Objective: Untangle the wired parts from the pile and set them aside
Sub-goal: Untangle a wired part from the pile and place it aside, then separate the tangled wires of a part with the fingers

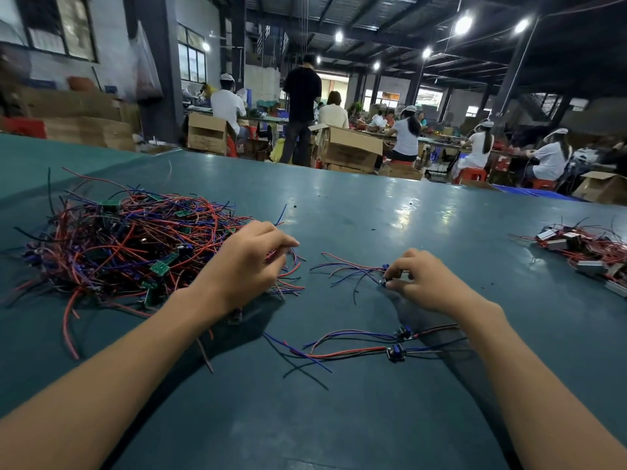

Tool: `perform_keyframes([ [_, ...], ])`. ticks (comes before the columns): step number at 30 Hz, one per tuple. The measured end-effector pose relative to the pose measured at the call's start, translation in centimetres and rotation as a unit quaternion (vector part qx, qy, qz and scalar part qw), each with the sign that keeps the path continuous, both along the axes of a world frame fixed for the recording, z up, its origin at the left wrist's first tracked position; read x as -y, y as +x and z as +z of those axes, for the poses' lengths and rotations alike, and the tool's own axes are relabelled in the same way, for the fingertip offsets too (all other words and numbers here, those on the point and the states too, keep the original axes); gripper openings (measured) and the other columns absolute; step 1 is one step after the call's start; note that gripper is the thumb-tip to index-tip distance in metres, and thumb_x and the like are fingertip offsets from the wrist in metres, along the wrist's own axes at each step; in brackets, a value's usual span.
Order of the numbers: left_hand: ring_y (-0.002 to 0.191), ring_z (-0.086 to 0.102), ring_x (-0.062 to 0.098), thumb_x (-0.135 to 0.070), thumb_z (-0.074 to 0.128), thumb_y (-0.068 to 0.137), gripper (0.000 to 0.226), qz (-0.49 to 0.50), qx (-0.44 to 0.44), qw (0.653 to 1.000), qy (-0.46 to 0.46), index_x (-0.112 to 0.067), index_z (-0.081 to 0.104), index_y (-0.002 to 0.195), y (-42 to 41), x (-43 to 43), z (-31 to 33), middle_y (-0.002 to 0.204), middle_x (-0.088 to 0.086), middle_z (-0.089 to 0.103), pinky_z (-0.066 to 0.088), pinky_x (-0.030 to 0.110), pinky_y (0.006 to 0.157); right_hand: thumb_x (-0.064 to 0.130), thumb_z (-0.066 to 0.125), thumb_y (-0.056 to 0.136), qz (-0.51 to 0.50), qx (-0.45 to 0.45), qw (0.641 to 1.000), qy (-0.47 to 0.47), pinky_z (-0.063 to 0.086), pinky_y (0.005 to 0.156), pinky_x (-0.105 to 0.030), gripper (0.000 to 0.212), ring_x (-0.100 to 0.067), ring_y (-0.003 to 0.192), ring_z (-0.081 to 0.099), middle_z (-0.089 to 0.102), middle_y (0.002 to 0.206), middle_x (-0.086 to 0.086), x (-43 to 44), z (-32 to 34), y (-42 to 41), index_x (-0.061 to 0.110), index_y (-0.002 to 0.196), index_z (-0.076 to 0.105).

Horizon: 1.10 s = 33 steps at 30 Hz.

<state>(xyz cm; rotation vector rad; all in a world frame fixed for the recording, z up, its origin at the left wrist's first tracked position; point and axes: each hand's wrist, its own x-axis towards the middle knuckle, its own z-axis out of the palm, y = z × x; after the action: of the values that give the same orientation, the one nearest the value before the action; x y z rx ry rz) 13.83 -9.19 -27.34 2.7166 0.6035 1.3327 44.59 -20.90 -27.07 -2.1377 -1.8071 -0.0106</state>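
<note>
The pile [129, 245] of red, blue and black wires with small green boards sits at ten o'clock on the table [373, 205]. My left hand [244, 266] curls over the loose ends on its three o'clock edge; my knuckles hide the fingertips, so I cannot tell whether I grip anything. My right hand [427, 283], well apart at three o'clock from the left, pinches a small wired part [384, 282], mostly hidden under my fingers, its wires fanning toward nine o'clock. Two parts [396, 352] lie at six o'clock, wires partly under my right forearm. Another heap [590, 252] at three o'clock is cut off by the frame.
</note>
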Motion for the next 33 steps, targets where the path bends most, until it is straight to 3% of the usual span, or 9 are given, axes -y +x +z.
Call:
perform_keyframes([
  [3,0.089,0.058,0.029,-0.002,0.068,0.088,0.017,0.08,-0.035,0.993,0.083,-0.004,0.075,0.104,-1.3,-1.2,0.2,0.093,0.01,0.069,0.051,0.043,0.081,0.033,0.081,0.084,0.037,-0.033,0.997,-0.055,0.043,0.066,-0.018,0.003,-0.003,0.076,0.058,0.066,0.088,0.01,1.7,2.4,-1.1,0.032,0.085,0.077],
  [6,0.102,0.054,0.033,-0.017,0.062,0.093,0.028,0.197,-0.1,0.975,0.018,-0.009,0.071,0.119,-2.2,-2.3,0.0,0.108,0.012,0.065,0.047,0.049,0.09,0.022,0.085,0.077,0.058,-0.069,0.983,-0.157,0.038,0.053,-0.009,0.01,0.005,0.058,0.058,0.065,0.059,0.019,2.1,3.6,-2.8,0.031,0.08,0.08],
  [10,0.108,0.049,0.028,-0.037,0.059,0.096,0.031,0.233,-0.209,0.949,-0.043,-0.024,0.072,0.12,-2.6,-2.6,-0.4,0.113,0.004,0.057,0.043,0.04,0.093,0.017,0.083,0.078,0.068,-0.086,0.969,-0.222,0.039,0.057,-0.008,0.014,0.006,0.057,0.056,0.069,0.065,0.015,2.2,3.3,-3.7,0.028,0.087,0.081],
  [13,0.107,0.044,0.023,-0.04,0.062,0.094,0.025,0.186,-0.226,0.954,-0.059,-0.031,0.072,0.115,-2.9,-2.4,0.4,0.108,-0.001,0.054,0.04,0.04,0.094,0.025,0.081,0.084,0.07,-0.154,0.979,-0.113,0.043,0.062,-0.01,0.004,0.002,0.063,0.06,0.072,0.07,0.01,2.5,3.6,-2.6,0.027,0.088,0.081],
  [17,0.105,0.054,0.015,-0.04,0.061,0.083,0.025,0.117,-0.325,0.929,-0.135,-0.036,0.07,0.105,-3.7,-1.6,2.0,0.101,-0.01,0.058,0.039,0.038,0.097,0.029,0.07,0.092,-0.018,-0.054,0.993,0.104,0.046,0.066,-0.025,0.009,0.001,0.067,0.058,0.068,0.073,0.016,1.7,2.3,-2.7,0.03,0.085,0.074],
  [20,0.099,0.061,0.007,-0.028,0.06,0.065,0.042,0.077,-0.388,0.888,-0.235,-0.043,0.068,0.103,-4.8,-1.1,3.1,0.101,-0.019,0.066,0.05,0.03,0.093,0.03,0.067,0.093,-0.018,-0.029,0.993,0.115,0.049,0.069,-0.028,0.01,-0.001,0.069,0.059,0.067,0.075,0.017,1.4,1.3,-4.0,0.025,0.092,0.077],
  [24,0.096,0.064,0.007,-0.008,0.072,0.078,0.038,0.062,-0.377,0.9,-0.211,-0.039,0.072,0.099,-4.8,-1.6,2.9,0.1,-0.017,0.067,0.054,0.028,0.087,0.028,0.066,0.094,0.043,-0.008,0.996,0.083,0.056,0.073,-0.035,0.015,-0.013,0.077,0.066,0.071,0.079,0.011,1.2,0.8,-6.0,0.02,0.098,0.078],
  [27,0.097,0.064,0.01,-0.012,0.078,0.083,0.021,0.068,-0.346,0.92,-0.168,-0.031,0.076,0.092,-4.3,-2.3,2.2,0.092,-0.016,0.067,0.048,0.03,0.095,0.025,0.067,0.094,0.087,-0.003,0.991,0.099,0.055,0.071,-0.035,0.014,-0.012,0.074,0.063,0.067,0.077,0.015,1.1,0.7,-7.5,0.02,0.099,0.079],
  [33,0.097,0.044,0.005,-0.03,0.064,0.096,0.01,0.111,-0.295,0.947,-0.052,-0.04,0.062,0.096,-3.7,-2.1,1.6,0.095,-0.019,0.056,0.022,0.041,0.1,0.022,0.069,0.094,0.143,0.005,0.98,0.137,0.055,0.074,-0.04,0.012,-0.02,0.079,0.069,0.076,0.089,0.005,1.3,0.6,-9.8,0.017,0.098,0.079],
])
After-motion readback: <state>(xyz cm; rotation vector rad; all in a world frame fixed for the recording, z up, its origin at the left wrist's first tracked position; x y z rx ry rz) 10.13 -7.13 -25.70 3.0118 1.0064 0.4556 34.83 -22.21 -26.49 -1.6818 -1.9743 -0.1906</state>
